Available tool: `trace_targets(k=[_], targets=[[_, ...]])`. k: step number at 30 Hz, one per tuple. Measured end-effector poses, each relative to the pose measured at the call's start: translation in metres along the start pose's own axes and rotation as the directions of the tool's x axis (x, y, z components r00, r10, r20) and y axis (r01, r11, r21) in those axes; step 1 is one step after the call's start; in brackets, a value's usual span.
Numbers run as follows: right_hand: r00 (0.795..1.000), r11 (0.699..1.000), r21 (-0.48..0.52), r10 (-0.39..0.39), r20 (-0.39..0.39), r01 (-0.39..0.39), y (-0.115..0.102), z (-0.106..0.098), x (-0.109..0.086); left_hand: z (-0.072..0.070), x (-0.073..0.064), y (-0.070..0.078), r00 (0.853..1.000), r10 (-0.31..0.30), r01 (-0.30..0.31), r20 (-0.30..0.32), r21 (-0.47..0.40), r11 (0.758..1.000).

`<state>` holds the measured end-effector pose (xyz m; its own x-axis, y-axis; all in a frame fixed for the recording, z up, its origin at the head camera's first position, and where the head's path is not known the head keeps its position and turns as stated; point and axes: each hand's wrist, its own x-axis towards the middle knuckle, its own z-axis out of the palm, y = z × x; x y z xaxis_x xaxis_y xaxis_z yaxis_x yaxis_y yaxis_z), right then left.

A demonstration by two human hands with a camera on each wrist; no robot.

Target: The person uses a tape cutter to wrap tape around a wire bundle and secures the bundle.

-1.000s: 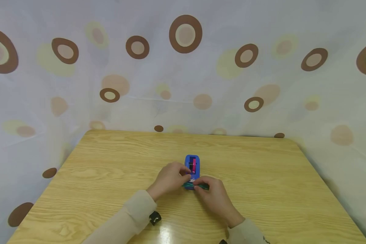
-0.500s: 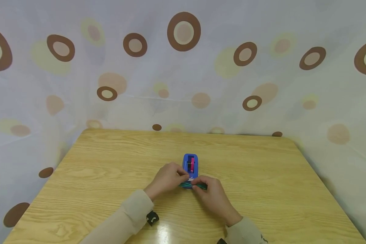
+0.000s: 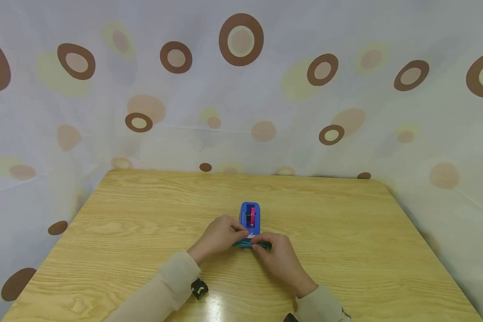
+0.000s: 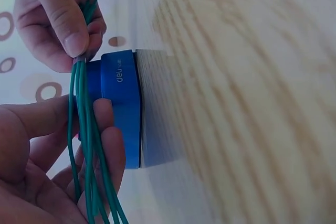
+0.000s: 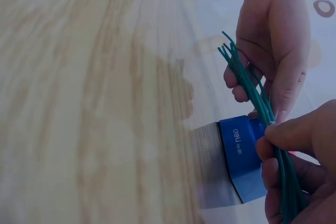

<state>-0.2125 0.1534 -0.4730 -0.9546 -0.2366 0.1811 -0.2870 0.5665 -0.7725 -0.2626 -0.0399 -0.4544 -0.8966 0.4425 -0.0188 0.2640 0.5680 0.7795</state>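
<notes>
A bundle of thin green wires (image 4: 88,135) runs across both hands, just in front of a blue tape dispenser (image 3: 253,230) with a pink tape core (image 3: 253,217). My right hand (image 3: 281,258) pinches the bundle between thumb and fingers near its middle. On the other side, my left hand (image 3: 220,233) has its fingers curled about the wires, thumb and forefinger close together by the dispenser's front end. A small greyish band shows on the wires beside the right thumb in the left wrist view. Loose wire ends (image 5: 227,48) fan out past the left fingers.
The wooden table (image 3: 338,232) stretches out around the dispenser. Behind it hangs a pale sheet (image 3: 281,103) with brown circles. A black strap (image 3: 199,289) is on the left sleeve.
Both hands stay nearly where they were at the dispenser. The green bundle shows a little further left beneath the left fingers, and the head view has shifted slightly.
</notes>
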Motion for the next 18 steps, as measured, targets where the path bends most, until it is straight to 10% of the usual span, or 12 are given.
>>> trace_targets(k=[18], targets=[[1.0,1.0,0.014,0.022,0.002,-0.022,-0.0041,-0.001,0.0035,0.0005,0.0014,-0.0014,0.999,-0.038,0.039,0.009,-0.013,0.999]])
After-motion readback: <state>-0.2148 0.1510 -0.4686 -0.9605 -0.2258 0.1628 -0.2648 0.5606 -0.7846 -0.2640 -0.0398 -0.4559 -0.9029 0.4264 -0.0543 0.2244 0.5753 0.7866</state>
